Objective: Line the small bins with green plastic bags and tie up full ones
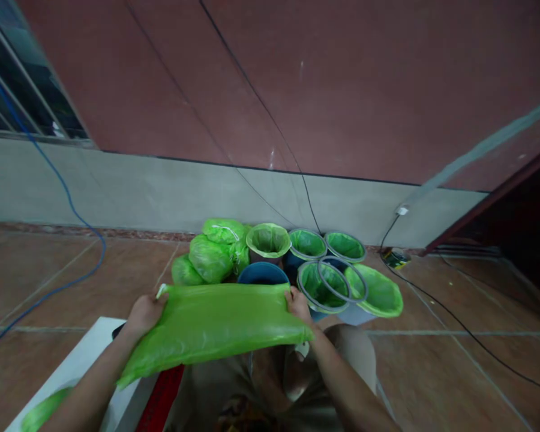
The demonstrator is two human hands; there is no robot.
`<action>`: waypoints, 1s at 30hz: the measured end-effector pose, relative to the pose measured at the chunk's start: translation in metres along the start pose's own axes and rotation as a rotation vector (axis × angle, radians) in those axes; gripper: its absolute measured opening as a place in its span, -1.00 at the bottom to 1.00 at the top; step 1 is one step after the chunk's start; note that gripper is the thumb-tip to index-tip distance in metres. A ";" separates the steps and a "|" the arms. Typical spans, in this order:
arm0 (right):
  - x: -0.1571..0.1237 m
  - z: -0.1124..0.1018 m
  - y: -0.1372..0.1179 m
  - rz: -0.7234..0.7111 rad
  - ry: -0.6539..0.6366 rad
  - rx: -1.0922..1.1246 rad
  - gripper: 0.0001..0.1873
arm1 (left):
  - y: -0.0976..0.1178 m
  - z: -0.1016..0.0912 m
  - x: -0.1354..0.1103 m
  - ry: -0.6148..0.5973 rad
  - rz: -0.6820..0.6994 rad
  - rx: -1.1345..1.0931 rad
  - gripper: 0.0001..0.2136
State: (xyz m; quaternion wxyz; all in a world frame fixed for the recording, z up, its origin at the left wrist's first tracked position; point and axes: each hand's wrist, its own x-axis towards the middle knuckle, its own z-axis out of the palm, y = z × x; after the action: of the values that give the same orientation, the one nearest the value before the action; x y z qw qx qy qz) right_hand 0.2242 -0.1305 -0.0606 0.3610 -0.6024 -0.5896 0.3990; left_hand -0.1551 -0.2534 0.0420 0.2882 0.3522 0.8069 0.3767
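A bright green plastic bag (225,327) stretches between my two hands, puffed out and hanging toward my lap. My left hand (147,313) is closed on its upper left corner, where a bit of white shows. At the upper right corner, my right hand (299,305) pinches the bag's edge. Just beyond the bag stands a blue bin (263,273) with no green liner showing at its rim; the bag hides its lower part. Bins lined with green bags stand close to my right hand, among them a bin with a grey ring (323,287).
Filled green bags (210,258) are heaped at the wall, left of the bins. A loose grey ring (342,279) rests across two bins. A white box (78,360) lies at my left. A blue cable (83,222) and a black cable (454,321) cross the tiled floor.
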 end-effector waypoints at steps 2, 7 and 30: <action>-0.005 0.014 0.018 0.070 -0.046 0.020 -0.67 | -0.016 0.007 -0.004 -0.076 -0.200 -0.186 -0.85; -0.020 0.013 0.027 0.287 -0.212 0.238 -0.40 | -0.031 0.009 -0.033 -0.422 -0.573 -0.813 -0.63; -0.038 -0.071 -0.036 0.189 -0.201 0.748 -0.68 | 0.001 -0.022 -0.024 -0.172 -0.238 -0.720 -0.30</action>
State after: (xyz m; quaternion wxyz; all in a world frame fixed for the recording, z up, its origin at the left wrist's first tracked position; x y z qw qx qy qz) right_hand 0.2734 -0.1646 0.0041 0.4576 -0.4390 -0.3778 0.6747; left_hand -0.1571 -0.2804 0.0600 0.5018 0.1628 0.6310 0.5687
